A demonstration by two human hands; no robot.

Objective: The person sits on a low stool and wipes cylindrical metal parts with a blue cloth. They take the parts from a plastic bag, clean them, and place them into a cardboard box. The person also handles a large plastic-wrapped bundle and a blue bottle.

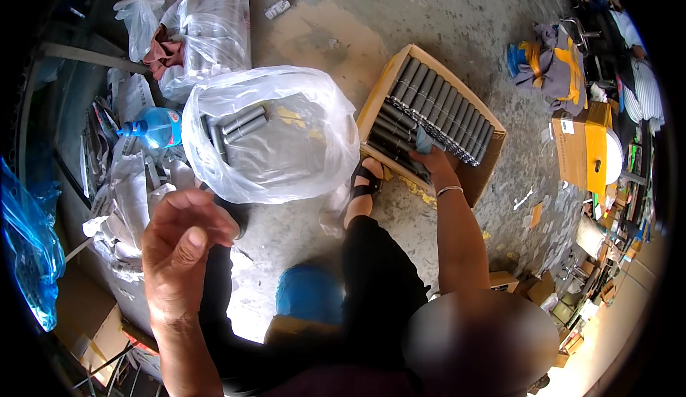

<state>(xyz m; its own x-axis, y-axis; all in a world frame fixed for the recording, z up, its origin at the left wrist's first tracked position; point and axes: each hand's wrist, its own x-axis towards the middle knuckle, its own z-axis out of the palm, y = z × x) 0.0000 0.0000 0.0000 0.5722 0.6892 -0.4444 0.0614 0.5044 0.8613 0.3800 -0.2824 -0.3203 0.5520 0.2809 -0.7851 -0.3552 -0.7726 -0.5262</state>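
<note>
My right hand (433, 164) reaches into an open cardboard box (491, 175) of dark grey cylindrical rods or tubes (454, 111) lying in rows. Between its fingers is a small blue-grey piece that looks like cloth (424, 140); it covers part of the tubes beneath. Raised at the lower left, my left hand (187, 243) has loosely curved fingers with the thumb apart, and nothing shows in it. Beyond it stands a wide-open clear plastic bag (300, 182) with several of the same grey tubes (245, 123) lying inside at its left.
A blue spray bottle (158, 127) is left of the bag, beside crumpled wrapping. Plastic-wrapped bundles (221, 36) stand behind it, near a can (277, 8) on the floor. A blue stool or bucket (309, 291) sits between my legs. Clothing (550, 68) and cartons (569, 147) are at the right.
</note>
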